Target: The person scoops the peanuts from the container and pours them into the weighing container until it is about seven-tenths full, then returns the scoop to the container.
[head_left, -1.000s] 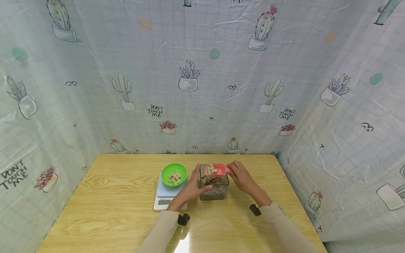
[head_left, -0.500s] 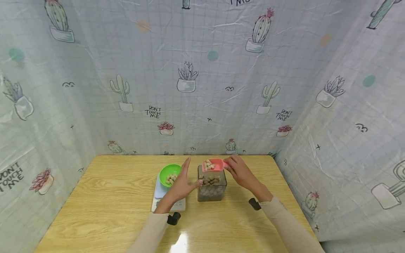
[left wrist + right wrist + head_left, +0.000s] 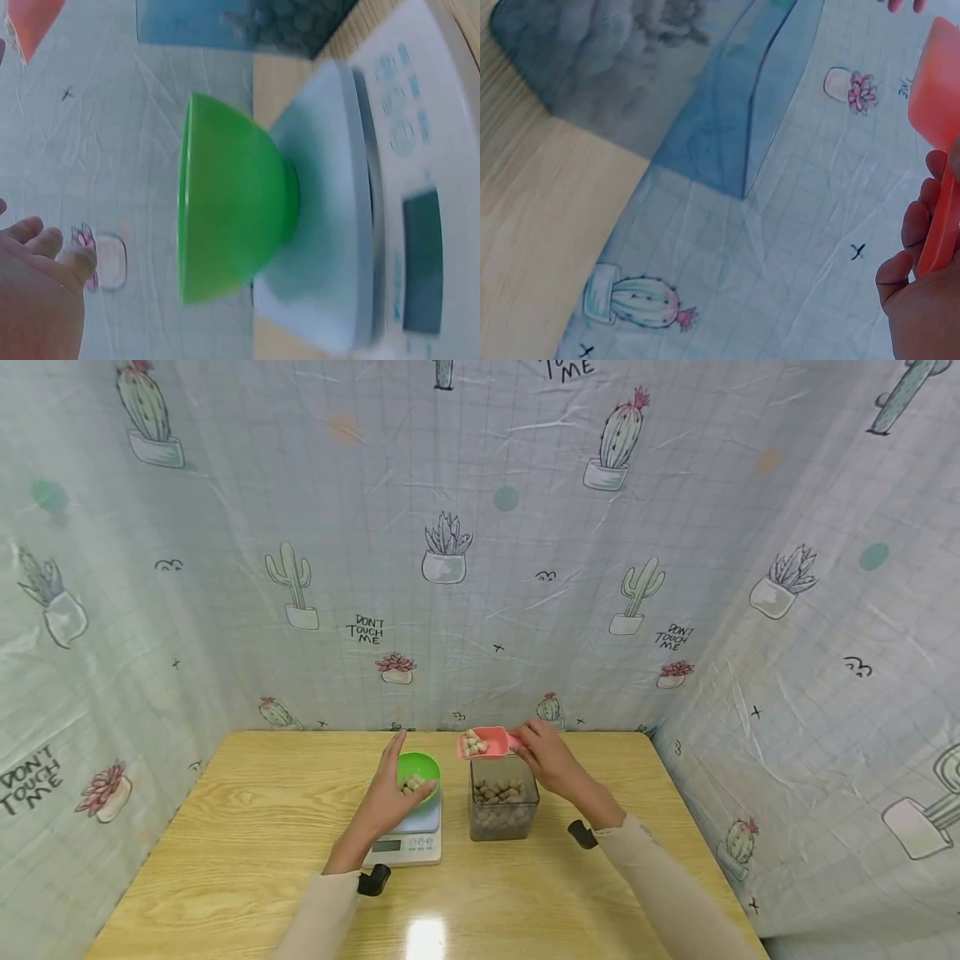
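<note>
Clasping the scoop (image 3: 495, 743), the right grip (image 3: 551, 762) is hovering near the box (image 3: 534, 814); the left grip (image 3: 384, 799), fingers spread, is holding nothing beside the bowl (image 3: 429, 767). The scooped nuts (image 3: 472, 744) are apparently being transferred, probably needing level carrying next.

Coral pink is shown by the scoop (image 3: 495, 742) in the right hand (image 3: 551, 762), bright green by the bowl (image 3: 234, 204) beside the left hand (image 3: 384, 797); beyond both, the pale grey backdrop (image 3: 487, 610) is printed with grid lines and potted cacti.
</note>
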Motion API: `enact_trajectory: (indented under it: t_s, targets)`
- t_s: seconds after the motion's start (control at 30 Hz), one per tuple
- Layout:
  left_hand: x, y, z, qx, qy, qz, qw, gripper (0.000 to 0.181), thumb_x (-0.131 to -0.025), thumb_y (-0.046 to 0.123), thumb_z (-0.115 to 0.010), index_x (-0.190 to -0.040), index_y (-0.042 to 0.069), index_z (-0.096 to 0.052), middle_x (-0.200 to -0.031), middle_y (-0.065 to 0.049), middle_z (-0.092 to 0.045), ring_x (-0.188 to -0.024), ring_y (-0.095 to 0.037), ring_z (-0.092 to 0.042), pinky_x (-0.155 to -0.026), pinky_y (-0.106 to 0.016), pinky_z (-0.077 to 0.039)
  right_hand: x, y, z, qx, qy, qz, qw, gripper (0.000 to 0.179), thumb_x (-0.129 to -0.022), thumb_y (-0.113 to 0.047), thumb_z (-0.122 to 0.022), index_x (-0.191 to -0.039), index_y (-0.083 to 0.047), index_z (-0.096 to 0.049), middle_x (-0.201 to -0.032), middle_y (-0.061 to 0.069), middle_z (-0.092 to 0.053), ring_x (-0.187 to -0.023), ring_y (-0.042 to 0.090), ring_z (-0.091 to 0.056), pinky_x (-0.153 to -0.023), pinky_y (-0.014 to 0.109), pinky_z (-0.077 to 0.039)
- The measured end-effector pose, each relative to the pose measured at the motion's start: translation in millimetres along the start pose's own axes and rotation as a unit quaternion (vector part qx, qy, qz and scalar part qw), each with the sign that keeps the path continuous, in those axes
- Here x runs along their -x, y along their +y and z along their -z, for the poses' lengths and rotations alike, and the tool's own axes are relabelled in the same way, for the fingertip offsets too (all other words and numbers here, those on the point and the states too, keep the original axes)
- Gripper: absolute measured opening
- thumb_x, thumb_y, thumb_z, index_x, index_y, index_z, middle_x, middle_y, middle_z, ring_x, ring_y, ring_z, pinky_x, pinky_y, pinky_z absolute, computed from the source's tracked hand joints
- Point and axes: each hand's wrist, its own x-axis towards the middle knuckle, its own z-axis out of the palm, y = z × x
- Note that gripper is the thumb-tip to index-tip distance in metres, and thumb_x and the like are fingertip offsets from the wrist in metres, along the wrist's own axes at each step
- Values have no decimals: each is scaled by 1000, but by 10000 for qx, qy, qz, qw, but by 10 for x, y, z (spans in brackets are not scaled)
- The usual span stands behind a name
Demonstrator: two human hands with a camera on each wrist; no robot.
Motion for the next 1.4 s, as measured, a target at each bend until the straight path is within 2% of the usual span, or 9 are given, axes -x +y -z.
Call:
enact_trajectory:
  t_s: [0.13, 0.3, 0.6, 0.73, 0.93, 1.07, 1.4]
  targets:
    - [43, -99, 90, -88, 83, 114, 9999, 102, -87, 46, -72, -159, 33, -1, -167, -10, -5, -148, -46, -19, -108, -72, -27, -66, -58, -50, -119, -63, -89, 9999, 16, -97, -13, -59, -112, -8, -63, -97, 7, -59, -88, 20, -51, -76, 37, -44]
    - [87, -236, 159, -256, 16, 258, 9993, 105, -87, 45, -72, -159, 28, 1, -166, -15, -3, -146, -50, -20, -108, -72, -27, -156, -146, -124, -164, -73, -48, 9998, 17, -97, -15, -59, -112, -7, -63, -98, 7, -59, -88, 21, -51, -76, 37, -45]
    - [147, -500, 175, -402, -256, 499, 9976, 111, -84, 39, -76, -160, 16, 2, -165, -20, -1, -146, -52, -19, -109, -70, -28, -291, -312, -323, -232, -86, 82, 9997, 19, -96, -15, -60, -112, -5, -64, -95, 9, -61, -87, 24, -53, -77, 38, -45]
    - [159, -572, 158, -395, -412, 698, 9959, 112, -83, 43, -76, -160, 16, 2, -165, -19, -1, -146, -52, -19, -109, -70, -28, -315, -356, -429, -146, -379, -62, 9992, 19, -98, -18, -58, -113, -6, -63, -98, 8, -61, -91, 24, -55, -81, 39, -46]
    - [140, -649, 122, -455, -574, 910, 9932, 113, -83, 50, -75, -160, 17, 1, -166, -18, -4, -147, -49, -18, -110, -69, -27, -349, -403, -550, -67, -1182, -539, 9915, 24, -103, -26, -50, -118, -12, -62, -105, 4, -59, -100, 22, -53, -91, 40, -44]
    - [112, -686, 101, -510, -651, 991, 9916, 112, -83, 53, -73, -160, 15, -1, -165, -19, -6, -148, -48, -17, -112, -69, -25, -387, -429, -609, 145, -1551, -708, 9853, 26, -103, -31, -47, -119, -16, -62, -104, 1, -57, -99, 19, -51, -89, 37, -43]
    - [98, -736, 84, -412, -784, 1125, 9897, 111, -85, 56, -70, -160, 10, -2, -164, -21, -13, -149, -45, -18, -116, -64, -22, -483, -474, -725, 416, -1896, -635, 9789, 25, -103, -32, -47, -118, -18, -62, -96, -1, -53, -88, 15, -44, -76, 30, -35]
